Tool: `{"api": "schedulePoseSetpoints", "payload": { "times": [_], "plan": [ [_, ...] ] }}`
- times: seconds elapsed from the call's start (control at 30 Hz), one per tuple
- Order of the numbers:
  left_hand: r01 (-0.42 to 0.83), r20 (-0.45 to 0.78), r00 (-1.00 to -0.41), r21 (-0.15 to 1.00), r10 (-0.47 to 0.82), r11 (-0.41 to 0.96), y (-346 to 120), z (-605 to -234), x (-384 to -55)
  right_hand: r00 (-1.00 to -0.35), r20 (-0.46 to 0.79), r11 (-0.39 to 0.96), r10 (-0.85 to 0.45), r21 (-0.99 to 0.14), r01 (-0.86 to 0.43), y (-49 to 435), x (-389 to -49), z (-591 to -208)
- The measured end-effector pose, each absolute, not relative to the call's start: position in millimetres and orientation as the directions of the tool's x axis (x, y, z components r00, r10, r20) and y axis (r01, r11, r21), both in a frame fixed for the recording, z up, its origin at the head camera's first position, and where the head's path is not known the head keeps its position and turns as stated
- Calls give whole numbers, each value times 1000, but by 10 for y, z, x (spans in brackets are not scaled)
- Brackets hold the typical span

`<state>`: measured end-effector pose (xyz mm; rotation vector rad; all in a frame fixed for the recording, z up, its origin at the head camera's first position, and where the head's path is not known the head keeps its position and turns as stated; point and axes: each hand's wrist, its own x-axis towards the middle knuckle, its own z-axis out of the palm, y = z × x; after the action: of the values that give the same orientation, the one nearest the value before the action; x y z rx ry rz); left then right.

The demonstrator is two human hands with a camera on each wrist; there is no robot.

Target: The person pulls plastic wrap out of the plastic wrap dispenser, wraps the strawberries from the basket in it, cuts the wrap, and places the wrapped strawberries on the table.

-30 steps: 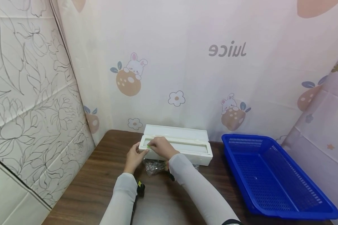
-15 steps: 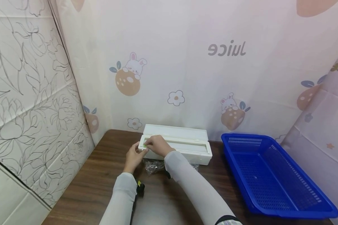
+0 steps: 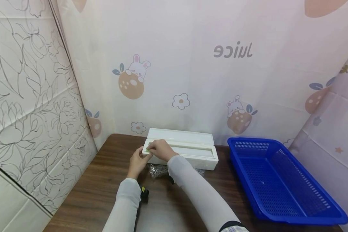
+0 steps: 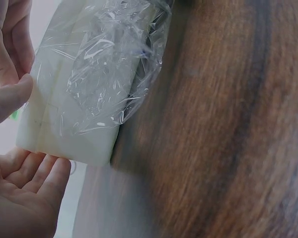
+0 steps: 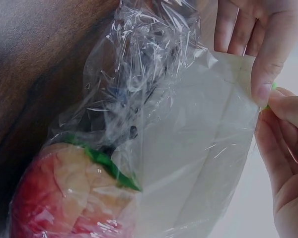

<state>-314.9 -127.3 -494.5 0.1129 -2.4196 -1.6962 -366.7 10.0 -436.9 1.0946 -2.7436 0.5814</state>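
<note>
A long white plastic-wrap dispenser (image 3: 201, 162) sits at the back of the table with its lid (image 3: 181, 136) raised. My left hand (image 3: 137, 162) grips its left end, the thumb on the top front edge and the fingers against the end wall. Between thumb and fingers my right hand (image 3: 161, 149) pinches a small green slide cutter (image 3: 147, 150) at the left end of the top. Clear plastic wrap (image 4: 107, 69) hangs crumpled down the dispenser's front. Under the wrap, in the right wrist view, lies a red and yellow peach (image 5: 59, 193) with a green leaf; my right arm hides it from the head view.
A blue perforated basket (image 3: 275, 190) stands on the right side of the brown wooden table (image 3: 104, 180). Printed curtains (image 3: 179, 64) close off the back and both sides, right behind the dispenser.
My right hand has slid left along the dispenser's top with the green slide cutter, slowing near the left end. The left hand stays on the same corner.
</note>
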Motion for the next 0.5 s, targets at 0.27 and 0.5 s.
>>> {"api": "schedulePoseSetpoints", "payload": {
  "times": [0.27, 0.5],
  "plan": [
    [33, 102, -979, 934, -177, 356, -1292, -4959, -3156, -720, 273, 647, -639, -316, -694, 32, -3657, -4379],
    [28, 96, -982, 926, -161, 378, -1286, -4952, -3151, -746, 245, 686, -619, -293, -666, -37, -3649, -4366]
  ]
}}
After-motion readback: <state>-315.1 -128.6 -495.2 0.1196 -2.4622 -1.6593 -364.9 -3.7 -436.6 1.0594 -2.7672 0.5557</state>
